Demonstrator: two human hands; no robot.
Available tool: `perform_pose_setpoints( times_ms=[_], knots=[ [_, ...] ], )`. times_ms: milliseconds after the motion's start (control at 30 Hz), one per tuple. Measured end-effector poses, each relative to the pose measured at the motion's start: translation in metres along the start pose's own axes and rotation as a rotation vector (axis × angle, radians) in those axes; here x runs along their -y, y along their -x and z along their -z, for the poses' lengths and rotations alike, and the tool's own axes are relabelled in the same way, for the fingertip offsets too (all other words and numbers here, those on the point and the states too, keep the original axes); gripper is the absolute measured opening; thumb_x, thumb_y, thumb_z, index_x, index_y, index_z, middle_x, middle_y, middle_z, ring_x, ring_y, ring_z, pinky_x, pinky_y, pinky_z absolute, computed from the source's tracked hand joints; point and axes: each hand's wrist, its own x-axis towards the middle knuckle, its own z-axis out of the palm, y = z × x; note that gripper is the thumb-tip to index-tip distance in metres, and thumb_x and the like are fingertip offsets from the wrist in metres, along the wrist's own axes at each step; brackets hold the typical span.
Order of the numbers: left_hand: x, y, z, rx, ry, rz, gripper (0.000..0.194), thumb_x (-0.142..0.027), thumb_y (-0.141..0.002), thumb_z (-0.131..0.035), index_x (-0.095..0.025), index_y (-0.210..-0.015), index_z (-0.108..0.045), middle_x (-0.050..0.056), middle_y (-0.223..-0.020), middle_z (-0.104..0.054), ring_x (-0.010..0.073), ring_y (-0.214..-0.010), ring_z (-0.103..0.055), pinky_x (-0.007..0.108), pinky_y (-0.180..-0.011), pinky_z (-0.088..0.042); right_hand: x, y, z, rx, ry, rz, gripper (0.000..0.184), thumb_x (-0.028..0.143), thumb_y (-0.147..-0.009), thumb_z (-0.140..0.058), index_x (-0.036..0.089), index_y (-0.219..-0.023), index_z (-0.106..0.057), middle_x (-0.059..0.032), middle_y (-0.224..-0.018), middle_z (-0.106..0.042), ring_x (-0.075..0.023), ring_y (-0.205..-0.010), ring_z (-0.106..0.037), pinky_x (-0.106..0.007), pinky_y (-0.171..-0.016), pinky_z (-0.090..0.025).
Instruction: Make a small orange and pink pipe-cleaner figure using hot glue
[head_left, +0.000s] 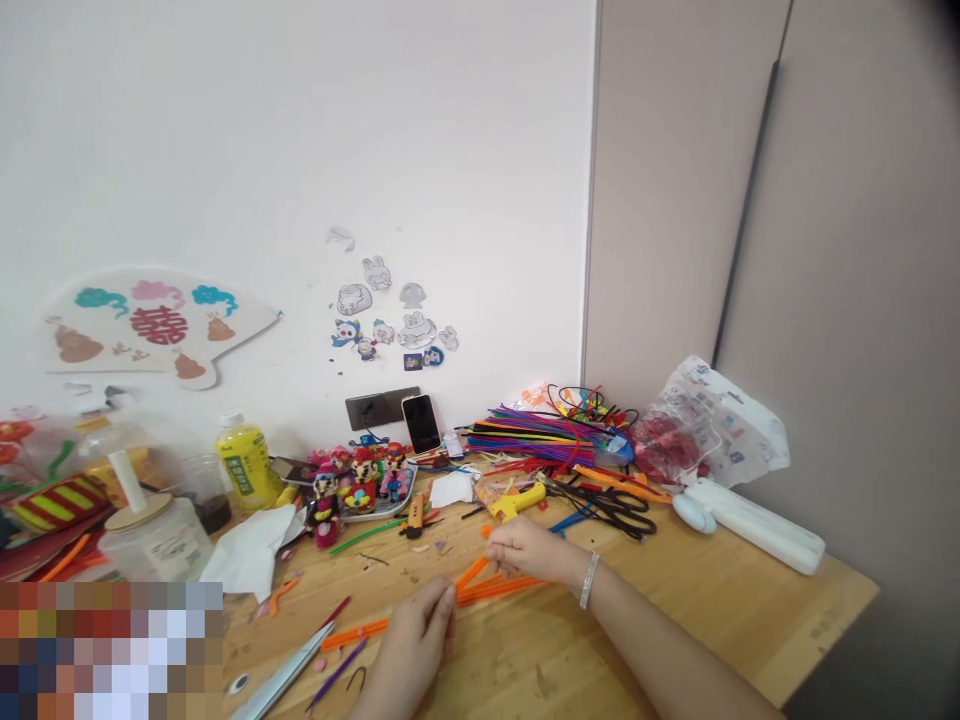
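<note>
Orange pipe cleaners (499,592) stretch sideways above the wooden table, bundled together, with one part slanting up toward the right. My left hand (420,632) is closed around the bundle, thumb on top, and a length sticks out to its left. Higher and to the right, my right hand (529,550) pinches the slanting part; a bracelet circles that wrist. Just behind my right hand lies a yellow glue gun (519,502). Scissors with black handles (606,508) rest to its right. Scissor-like silver blades (289,668) lie left of my left hand.
A pile of coloured pipe cleaners (525,440) lies against the wall beside a plastic bag (724,425). A phone (421,423), small figurines (361,480), a yellow bottle (246,465) and a glass jar (154,540) stand at the back. Scraps litter the wooden table (675,610).
</note>
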Motion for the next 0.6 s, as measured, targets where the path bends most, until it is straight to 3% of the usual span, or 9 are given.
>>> perform_pose_setpoints(
  times_ms=[300, 433, 600],
  knots=[
    [-0.003, 0.000, 0.000, 0.011, 0.073, 0.044, 0.037, -0.047, -0.077, -0.036, -0.023, -0.050, -0.040, -0.005, -0.045, -0.043, 0.0152, -0.048, -0.044, 0.023, -0.051, -0.033, 0.005, -0.001, 0.001, -0.008, -0.048, -0.026, 0.032, 0.040, -0.079, -0.049, 0.014, -0.061, -0.059, 0.0023, -0.052, -0.052, -0.0095, -0.051, -0.048, -0.020, -0.052, -0.039],
    [0.003, -0.001, -0.002, 0.012, 0.114, 0.049, 0.037, -0.045, -0.078, -0.035, -0.022, -0.050, -0.041, -0.005, -0.046, -0.043, 0.0143, -0.048, -0.045, 0.022, -0.049, -0.033, 0.006, -0.001, 0.003, -0.048, -0.193, -0.095, 0.032, 0.042, -0.075, -0.053, 0.014, -0.059, -0.055, 0.0032, -0.052, -0.050, -0.0085, -0.048, -0.046, -0.019, -0.049, -0.037],
    [0.011, -0.003, -0.003, -0.001, 0.146, 0.044, 0.037, -0.045, -0.080, -0.034, -0.022, -0.052, -0.042, -0.005, -0.046, -0.045, 0.0148, -0.048, -0.047, 0.023, -0.050, -0.035, 0.010, -0.001, 0.004, -0.071, -0.177, -0.085, 0.030, 0.040, -0.076, -0.052, 0.015, -0.060, -0.053, 0.0030, -0.055, -0.049, -0.0088, -0.051, -0.047, -0.020, -0.053, -0.038]
  ],
)
